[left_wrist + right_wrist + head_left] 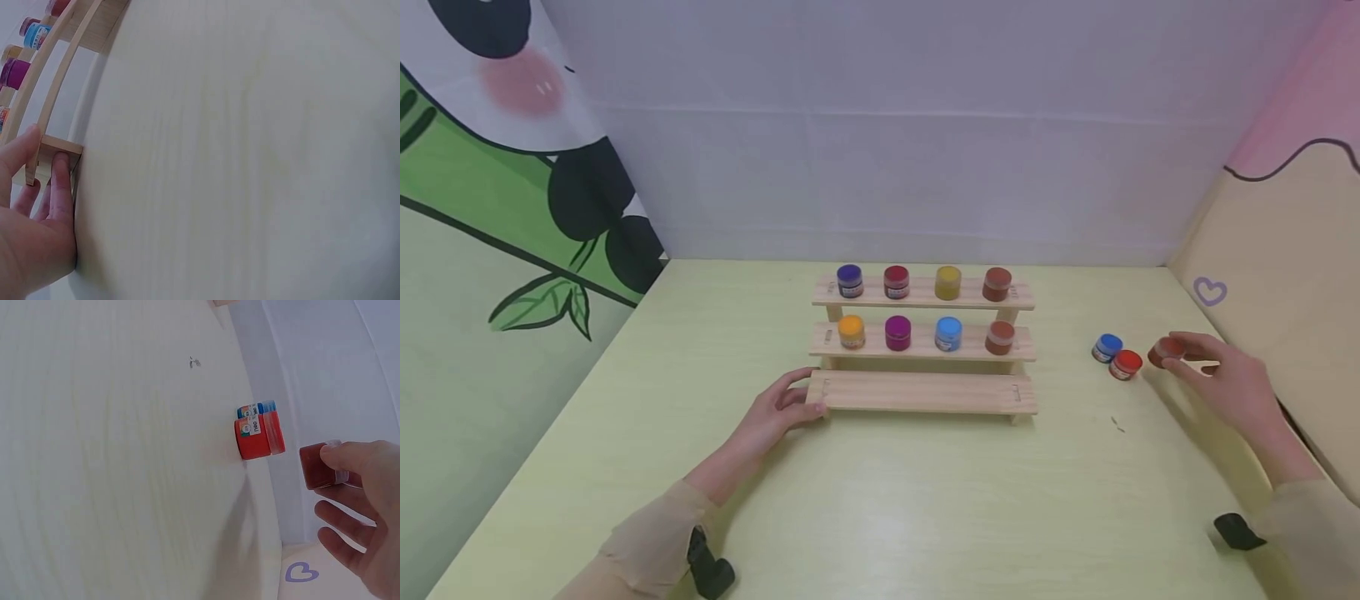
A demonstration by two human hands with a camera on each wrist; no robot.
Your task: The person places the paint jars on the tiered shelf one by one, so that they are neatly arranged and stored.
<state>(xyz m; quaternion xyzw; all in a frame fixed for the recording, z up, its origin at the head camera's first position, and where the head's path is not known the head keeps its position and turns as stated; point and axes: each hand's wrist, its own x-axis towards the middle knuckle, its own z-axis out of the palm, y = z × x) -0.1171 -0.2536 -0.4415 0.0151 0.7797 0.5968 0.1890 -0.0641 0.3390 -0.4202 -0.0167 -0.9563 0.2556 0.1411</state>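
A three-step wooden rack [925, 393] stands mid-table, with several small paint jars along its top and middle steps; the lowest step bears none. My left hand [782, 408] grips that lowest step by its left end, thumb on the board's edge and a finger beneath it in the left wrist view. Over on the right, my right hand [1228, 383] pinches a brown paint jar [316, 467] between thumb and fingers, held above the table. Just left of it on the tabletop are a red paint jar [1126, 365] and a blue paint jar [1107, 347], side by side.
A pale wood-grain table [910, 508] carries everything. Behind it rises a light fabric wall [925, 183], and printed panels flank both sides, the right one [1285, 250] close to my right hand. Small dark marks [1117, 424] show on the tabletop.
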